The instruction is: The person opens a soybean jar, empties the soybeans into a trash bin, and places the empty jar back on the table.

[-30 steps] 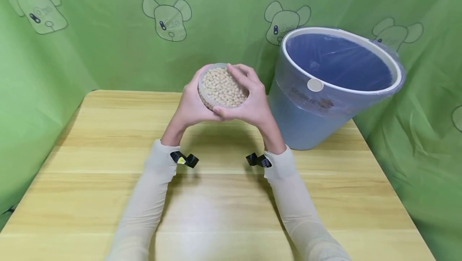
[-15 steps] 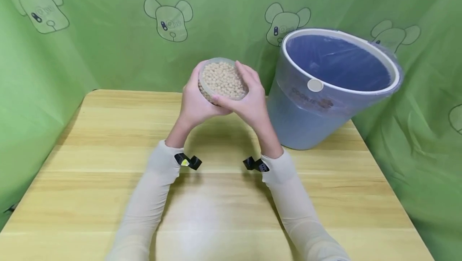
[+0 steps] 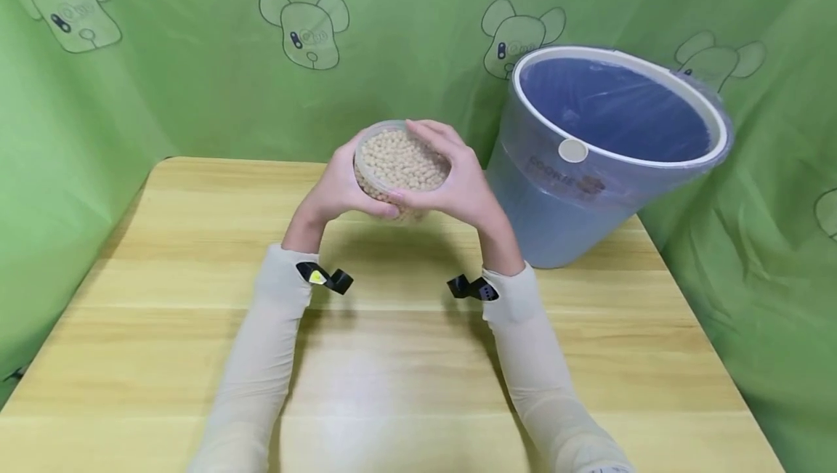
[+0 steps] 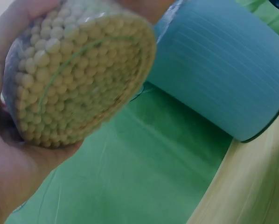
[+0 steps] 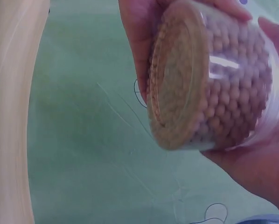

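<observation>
A round clear plastic tub (image 3: 399, 164) full of pale beans is held up above the wooden table (image 3: 163, 298), near its far edge. My left hand (image 3: 340, 189) cups its left side and my right hand (image 3: 458, 182) wraps its right side, fingers curled over the rim. The left wrist view shows the tub (image 4: 79, 70) from below, resting against the palm (image 4: 13, 168). In the right wrist view the tub (image 5: 209, 79) lies tilted, its flat bottom facing the camera, with both hands around it.
A blue waste bin (image 3: 588, 160) lined with a clear bag stands tilted at the table's far right, close to my right hand; its ribbed wall (image 4: 223, 65) fills the left wrist view. Green cloth with cartoon prints (image 3: 304, 26) hangs behind and at both sides.
The tub was lifted slightly and tipped, then came back down a little toward the table. Both hands kept their hold throughout.
</observation>
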Motion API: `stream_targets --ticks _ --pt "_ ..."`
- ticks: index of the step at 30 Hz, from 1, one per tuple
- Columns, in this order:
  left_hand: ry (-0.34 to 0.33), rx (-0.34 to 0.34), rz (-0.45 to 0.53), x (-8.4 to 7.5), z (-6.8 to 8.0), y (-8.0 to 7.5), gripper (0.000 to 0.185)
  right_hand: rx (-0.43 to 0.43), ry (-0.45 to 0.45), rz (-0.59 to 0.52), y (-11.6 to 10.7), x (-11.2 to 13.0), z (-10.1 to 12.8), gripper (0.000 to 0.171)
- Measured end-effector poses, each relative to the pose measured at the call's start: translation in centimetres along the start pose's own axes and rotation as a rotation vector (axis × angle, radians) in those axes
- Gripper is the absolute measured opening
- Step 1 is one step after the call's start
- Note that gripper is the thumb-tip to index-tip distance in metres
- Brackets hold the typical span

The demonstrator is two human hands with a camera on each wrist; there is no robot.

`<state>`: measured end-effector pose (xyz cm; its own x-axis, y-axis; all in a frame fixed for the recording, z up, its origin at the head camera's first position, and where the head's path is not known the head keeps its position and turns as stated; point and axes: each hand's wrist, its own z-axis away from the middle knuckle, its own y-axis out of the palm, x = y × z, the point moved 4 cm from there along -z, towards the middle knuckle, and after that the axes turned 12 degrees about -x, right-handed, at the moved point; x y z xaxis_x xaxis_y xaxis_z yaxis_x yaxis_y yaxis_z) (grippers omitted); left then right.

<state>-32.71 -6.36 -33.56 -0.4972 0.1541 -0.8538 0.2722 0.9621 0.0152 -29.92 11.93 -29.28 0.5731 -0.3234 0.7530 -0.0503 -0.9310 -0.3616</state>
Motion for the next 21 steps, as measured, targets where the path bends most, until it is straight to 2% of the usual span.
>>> stream_targets --ticks 2,5,9,11,13,17,21 --pt "-0.011 -0.002 0.011 -0.2 -0.1 0.0 0.111 0.012 -0.001 -0.016 -0.1 0.2 -0.1 0.088" --pt "-0.027 -0.083 -0.035 -0.5 -0.2 0.2 0.111 -0.033 0.040 -0.011 -0.3 0.4 0.0 0.086" --pt "-0.044 -0.228 -0.260 -0.9 0.1 0.9 0.119 -0.154 0.166 0.064 0.1 0.7 0.4 0.089" --pt "-0.043 -0.258 -0.371 -1.3 0.2 1.3 0.124 -0.204 0.220 0.114 0.5 0.8 0.5 0.094" --pt "-0.047 -0.263 -0.430 -1.5 0.2 1.6 0.126 -0.245 0.245 0.144 0.9 1.0 0.6 0.096" --pt "-0.056 -0.217 -0.368 -1.5 0.3 1.6 0.127 -0.275 0.210 0.168 1.1 1.2 0.7 0.095" --pt "-0.025 -0.143 -0.261 -1.1 0.1 1.2 0.127 -0.226 0.151 0.146 0.8 1.4 0.6 0.093"
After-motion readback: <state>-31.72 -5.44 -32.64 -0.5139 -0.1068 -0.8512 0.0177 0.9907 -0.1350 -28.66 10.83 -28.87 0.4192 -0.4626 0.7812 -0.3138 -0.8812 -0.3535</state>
